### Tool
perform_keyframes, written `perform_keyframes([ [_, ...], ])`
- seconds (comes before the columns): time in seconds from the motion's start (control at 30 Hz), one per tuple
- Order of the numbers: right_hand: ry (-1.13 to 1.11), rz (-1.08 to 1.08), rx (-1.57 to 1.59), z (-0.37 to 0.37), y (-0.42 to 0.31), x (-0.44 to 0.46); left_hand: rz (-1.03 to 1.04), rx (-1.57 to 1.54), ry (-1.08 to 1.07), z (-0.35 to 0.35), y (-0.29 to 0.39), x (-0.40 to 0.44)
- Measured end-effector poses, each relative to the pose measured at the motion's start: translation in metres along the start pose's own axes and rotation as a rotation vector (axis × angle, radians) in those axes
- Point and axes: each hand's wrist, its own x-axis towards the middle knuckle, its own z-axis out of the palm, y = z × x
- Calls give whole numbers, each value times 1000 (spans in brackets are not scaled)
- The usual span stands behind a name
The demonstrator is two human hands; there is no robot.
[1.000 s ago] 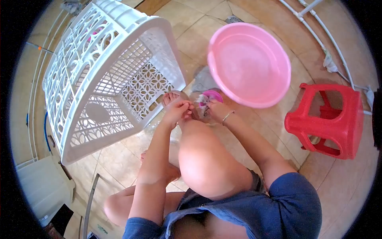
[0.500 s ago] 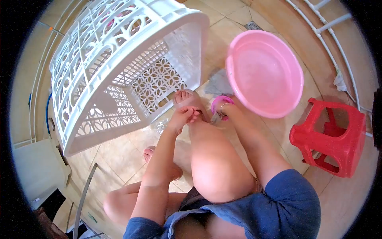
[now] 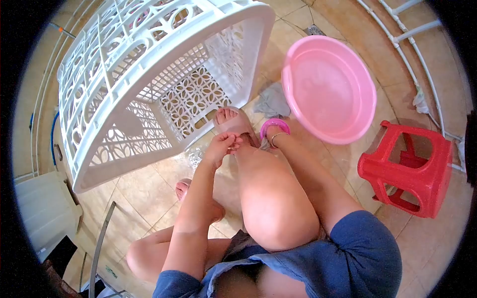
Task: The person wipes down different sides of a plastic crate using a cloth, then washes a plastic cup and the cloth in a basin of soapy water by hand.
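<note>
The left hand was curled narrow beside the sandal; the right hand's grip, by the small pink bowl, could not be told.

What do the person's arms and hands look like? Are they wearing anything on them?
The person's arms have short, dark-blue fabric sleeves and are bare below them. A thin, shiny, ring-shaped bracelet circles the wrist of the right hand. No glove shows on it or on the left hand.

left grip by shin | right grip at magenta item, hold unclear | tub, stool
</note>
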Motion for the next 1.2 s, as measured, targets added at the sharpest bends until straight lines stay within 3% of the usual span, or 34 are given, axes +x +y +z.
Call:
perform_keyframes([
  [0.17, -21, 175, 414, -29, -20, -25, 7, 3, -3, 0, -3, 0],
  [0.27, -20, -99, -40, -63, -38, -91, 9, -3, 6, 0, -6, -1],
  [0.37, 123, 18, -74, -61, -48, -115, 10, -8, 11, 0, -5, -2],
  [0.43, 498, 16, -264, -25, -37, -93, 12, -13, 4, 1, -4, -2],
  [0.47, 498, 17, -264, -18, -33, -87, 17, 0, 2, 1, -3, -2],
  [0.63, 170, -258, -264, -7, 0, -46, 18, 19, 7, 3, -1, -5],
  [0.67, 170, -259, -262, -3, 4, -34, 17, 19, 10, 3, 0, -7],
  [0.73, 148, -194, 26, 1, 7, -19, 18, 19, 13, 3, 0, -7],
  [0.97, -48, 178, 83, -55, -32, -62, 24, 6, 10, -3, -5, -8],
  [1.07, -218, -32, -113, -76, -51, -98, 20, 0, 6, -5, -8, -6],
  [1.13, -95, -110, -321, -26, -29, -58, 21, -13, 5, -5, -10, -3],
  [1.17, -89, -118, -331, -12, -19, -48, 31, -3, -3, -4, -11, -2],
  [1.2, -149, -65, -94, 0, -5, -37, 44, 8, -10, -2, -9, -2],
])
